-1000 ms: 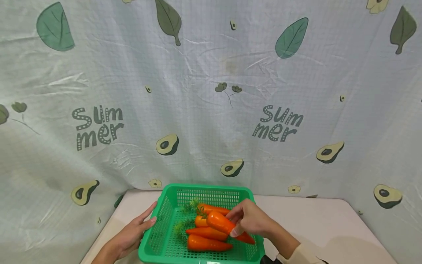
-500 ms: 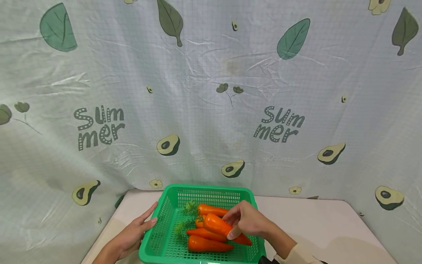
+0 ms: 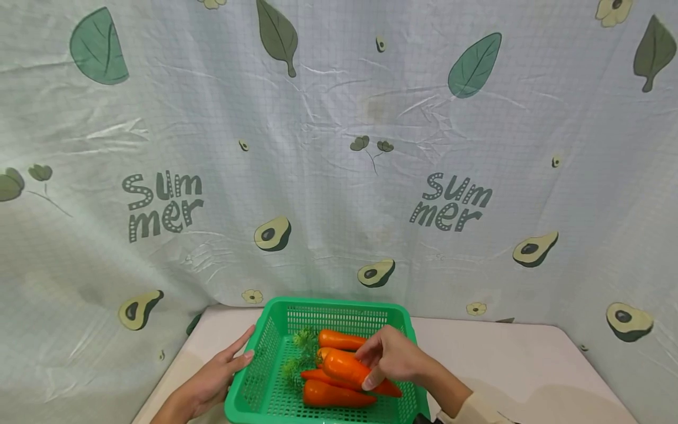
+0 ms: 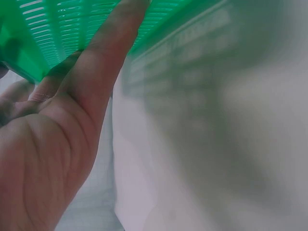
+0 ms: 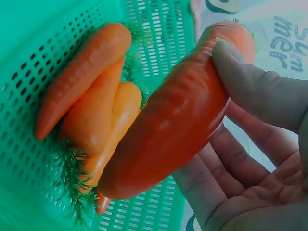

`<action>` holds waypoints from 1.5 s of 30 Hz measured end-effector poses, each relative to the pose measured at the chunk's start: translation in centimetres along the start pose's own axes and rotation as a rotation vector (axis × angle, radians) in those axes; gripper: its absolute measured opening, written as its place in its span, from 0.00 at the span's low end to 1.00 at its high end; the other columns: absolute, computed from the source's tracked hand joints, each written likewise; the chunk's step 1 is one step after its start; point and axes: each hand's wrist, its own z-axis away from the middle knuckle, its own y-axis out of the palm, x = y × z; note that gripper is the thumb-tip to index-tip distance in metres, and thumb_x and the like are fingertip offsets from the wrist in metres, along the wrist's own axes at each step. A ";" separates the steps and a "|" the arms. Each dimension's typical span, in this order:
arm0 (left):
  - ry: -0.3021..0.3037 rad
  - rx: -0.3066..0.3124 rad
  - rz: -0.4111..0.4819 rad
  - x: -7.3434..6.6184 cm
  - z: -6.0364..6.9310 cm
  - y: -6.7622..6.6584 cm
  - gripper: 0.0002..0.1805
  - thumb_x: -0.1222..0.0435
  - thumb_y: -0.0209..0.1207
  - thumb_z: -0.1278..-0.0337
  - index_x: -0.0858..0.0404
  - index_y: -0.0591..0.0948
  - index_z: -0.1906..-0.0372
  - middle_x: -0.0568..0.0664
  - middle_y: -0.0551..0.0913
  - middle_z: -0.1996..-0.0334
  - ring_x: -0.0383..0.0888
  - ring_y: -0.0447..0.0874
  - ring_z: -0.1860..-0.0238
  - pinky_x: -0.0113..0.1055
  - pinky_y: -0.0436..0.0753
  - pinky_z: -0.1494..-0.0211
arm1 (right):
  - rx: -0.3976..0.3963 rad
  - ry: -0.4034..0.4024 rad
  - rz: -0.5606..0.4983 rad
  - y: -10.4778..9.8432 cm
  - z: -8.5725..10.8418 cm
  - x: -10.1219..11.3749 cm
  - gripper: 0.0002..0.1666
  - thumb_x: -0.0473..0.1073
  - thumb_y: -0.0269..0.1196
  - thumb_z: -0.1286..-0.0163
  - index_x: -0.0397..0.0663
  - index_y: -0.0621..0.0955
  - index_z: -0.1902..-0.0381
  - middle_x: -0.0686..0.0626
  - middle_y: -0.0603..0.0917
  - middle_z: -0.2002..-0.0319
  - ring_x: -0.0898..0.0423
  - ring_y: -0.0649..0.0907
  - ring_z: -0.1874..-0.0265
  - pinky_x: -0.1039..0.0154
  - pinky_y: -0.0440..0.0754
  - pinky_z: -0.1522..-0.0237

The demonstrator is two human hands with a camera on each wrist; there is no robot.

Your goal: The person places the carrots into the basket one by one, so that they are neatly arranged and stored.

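A green plastic basket [image 3: 339,302] with slotted walls stands on the table. My right hand [image 3: 397,356] pinches an orange carrot [image 3: 346,370] between thumb and fingers above the basket's right half. In the right wrist view this carrot [image 5: 168,120] is gripped near one end and slants over the others. Beneath it lie several carrots, among them a back one [image 3: 341,340] and a front one [image 3: 336,394], some with feathery green tops [image 3: 291,372] pointing left. My left hand [image 3: 214,377] rests against the basket's left side with straight fingers; in the left wrist view the palm [image 4: 43,149] faces the slotted wall.
The pale table [image 3: 492,359] extends right of the basket. Close behind the basket hangs a light curtain [image 3: 328,194] printed with avocados and leaves, which also closes in both sides.
My right hand has moved the held carrot a little left and lower, over the other carrots. The left hand has kept its place at the basket's side. The view has shifted slightly.
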 end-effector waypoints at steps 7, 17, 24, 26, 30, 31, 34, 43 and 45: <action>-0.001 0.000 -0.008 0.1 0.0 0.1 0.45 0.50 0.46 0.16 0.50 0.29 0.16 0.74 0.41 0.18 0.53 0.82 0.36 0.50 0.86 0.40 | 0.014 -0.009 0.028 0.4 -0.3 0.1 0.24 0.22 0.80 0.58 0.37 0.92 0.59 0.45 0.91 0.65 0.53 0.83 0.67 0.63 0.85 0.63; 0.005 0.009 -0.005 0.2 0.0 -0.2 0.45 0.50 0.45 0.15 0.50 0.28 0.16 0.74 0.41 0.18 0.55 0.82 0.35 0.51 0.85 0.39 | 0.032 -0.023 0.058 0.4 -0.8 -0.1 0.24 0.21 0.80 0.60 0.36 0.92 0.61 0.46 0.90 0.67 0.55 0.84 0.67 0.65 0.85 0.65; 0.002 0.002 -0.005 0.2 0.0 -0.2 0.45 0.50 0.46 0.16 0.51 0.29 0.16 0.74 0.45 0.18 0.52 0.84 0.38 0.50 0.86 0.41 | 0.074 -0.037 0.054 0.4 -1.1 -0.2 0.24 0.21 0.79 0.60 0.35 0.91 0.61 0.45 0.91 0.67 0.57 0.84 0.69 0.67 0.85 0.65; 0.004 0.003 -0.006 0.2 0.0 -0.2 0.45 0.50 0.46 0.16 0.51 0.29 0.16 0.74 0.46 0.18 0.52 0.84 0.38 0.50 0.86 0.41 | 0.084 -0.036 0.051 0.4 -1.2 -0.2 0.23 0.21 0.78 0.60 0.34 0.92 0.61 0.44 0.91 0.67 0.58 0.84 0.69 0.67 0.85 0.65; 0.009 0.007 -0.007 0.2 0.0 -0.2 0.45 0.50 0.46 0.15 0.51 0.29 0.16 0.74 0.46 0.18 0.52 0.84 0.38 0.49 0.86 0.41 | 0.106 -0.026 0.032 0.5 -1.4 -0.2 0.23 0.19 0.77 0.59 0.33 0.91 0.60 0.42 0.91 0.67 0.57 0.84 0.69 0.67 0.85 0.65; 0.009 0.008 -0.006 0.2 0.0 -0.2 0.45 0.50 0.46 0.15 0.51 0.29 0.16 0.74 0.46 0.18 0.52 0.84 0.38 0.50 0.86 0.41 | 0.107 -0.019 0.031 0.6 -1.4 -0.3 0.23 0.19 0.77 0.59 0.33 0.91 0.60 0.42 0.91 0.66 0.57 0.84 0.68 0.67 0.85 0.65; 0.008 0.008 -0.003 0.3 0.0 -0.2 0.45 0.50 0.46 0.15 0.51 0.29 0.16 0.74 0.45 0.18 0.52 0.84 0.38 0.50 0.86 0.41 | 0.115 -0.010 0.032 0.8 -1.6 -0.3 0.23 0.19 0.78 0.58 0.36 0.92 0.61 0.43 0.92 0.66 0.56 0.84 0.69 0.67 0.85 0.66; 0.002 0.002 0.001 0.2 -0.1 -0.2 0.45 0.50 0.46 0.16 0.51 0.29 0.16 0.75 0.44 0.18 0.54 0.84 0.38 0.52 0.86 0.41 | 0.145 -0.003 0.025 1.2 -2.0 -0.5 0.22 0.19 0.78 0.59 0.38 0.92 0.63 0.44 0.91 0.68 0.56 0.84 0.69 0.67 0.85 0.67; 0.000 0.000 0.002 0.2 -0.1 -0.2 0.45 0.50 0.46 0.16 0.51 0.29 0.16 0.75 0.43 0.18 0.54 0.83 0.37 0.52 0.86 0.41 | 0.155 -0.006 0.026 1.3 -2.1 -0.4 0.22 0.19 0.78 0.58 0.38 0.92 0.62 0.45 0.91 0.68 0.56 0.84 0.69 0.67 0.85 0.66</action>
